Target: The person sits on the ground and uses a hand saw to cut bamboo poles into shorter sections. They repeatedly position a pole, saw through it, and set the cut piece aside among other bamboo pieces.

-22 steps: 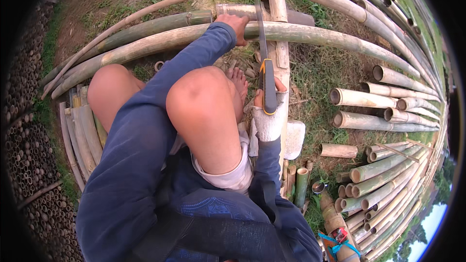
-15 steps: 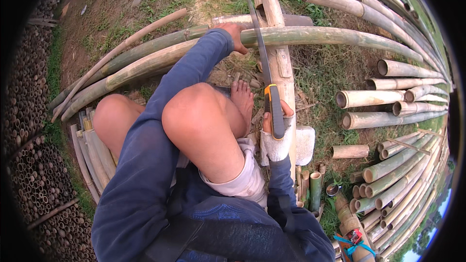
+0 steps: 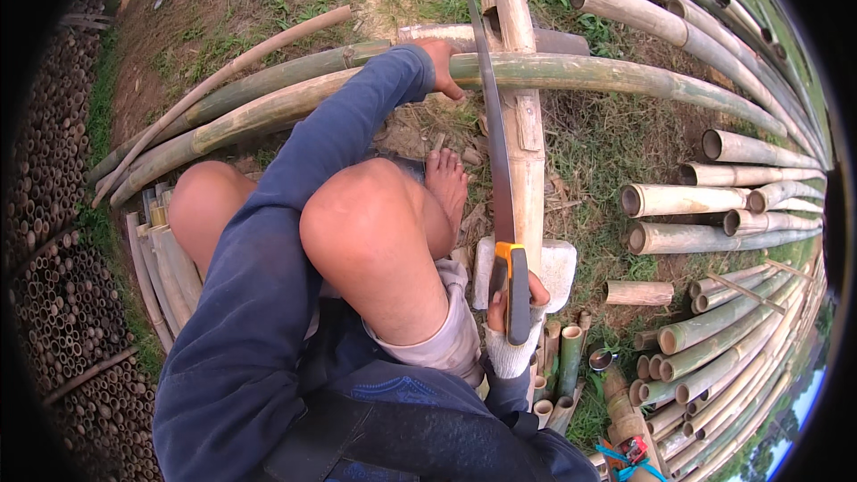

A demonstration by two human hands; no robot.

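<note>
A long green-tan bamboo pole [image 3: 607,73] lies crosswise in front of me, over an upright-running bamboo support [image 3: 528,178]. My left hand [image 3: 439,70] is wrapped round the pole, just left of the saw blade. In my right hand [image 3: 522,303], which wears a white glove with bare fingertips, is the black and yellow handle of a hand saw [image 3: 497,143]. The blade points away from me and crosses the pole close to the support's left side. Whether its teeth touch the pole, I cannot tell.
A second bamboo pole [image 3: 259,85] lies beyond the first at left. Several cut bamboo poles [image 3: 678,201] are stacked at right, near a short bamboo piece [image 3: 639,293]. Short bamboo tubes [image 3: 569,359] stand near my right arm. A white block [image 3: 560,272] sits under the support.
My right hand has drawn the saw back toward me, so its handle is lower in view. The left hand still grips the pole.
</note>
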